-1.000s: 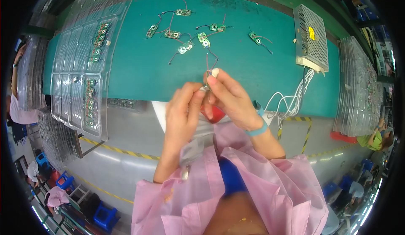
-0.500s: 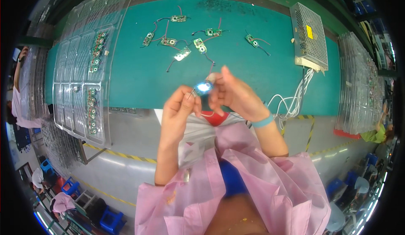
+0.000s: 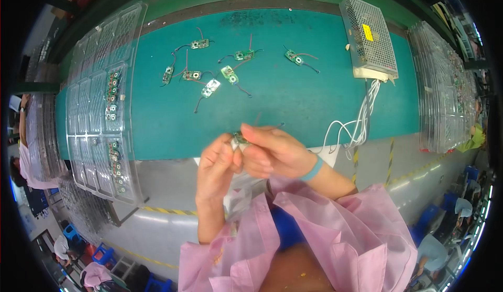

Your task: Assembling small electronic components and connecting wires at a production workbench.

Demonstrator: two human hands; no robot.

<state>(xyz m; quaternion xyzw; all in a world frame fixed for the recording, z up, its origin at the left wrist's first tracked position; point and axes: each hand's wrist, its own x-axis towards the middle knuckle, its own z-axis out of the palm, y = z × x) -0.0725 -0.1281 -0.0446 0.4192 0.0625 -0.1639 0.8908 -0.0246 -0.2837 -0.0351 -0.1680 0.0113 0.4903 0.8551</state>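
Note:
Over the near edge of the green worktop, a small green circuit board (image 3: 239, 138) sits between my two hands, with a thin wire sticking out toward the worktop. My left hand (image 3: 216, 161) pinches its left side between thumb and fingers. From the right, the thumb and curled fingers of my right hand (image 3: 275, 151) close on the same board and hide much of it. No light shows on it. Beyond my hands, several similar boards lie loose with red and dark wires, among them a pale-faced board (image 3: 211, 88) and a separate board (image 3: 295, 58) farther right.
At left, a clear plastic compartment tray (image 3: 84, 127) holds rows of boards. A perforated metal power supply (image 3: 369, 46) stands at the back right, with white cables (image 3: 371, 101) running over the near edge. Stacked clear trays (image 3: 437, 93) rise at the far right.
The bright light on the board has gone out. My right hand, open and apart before, has closed in on the board beside my left. The head view has shifted, with the worktop lower.

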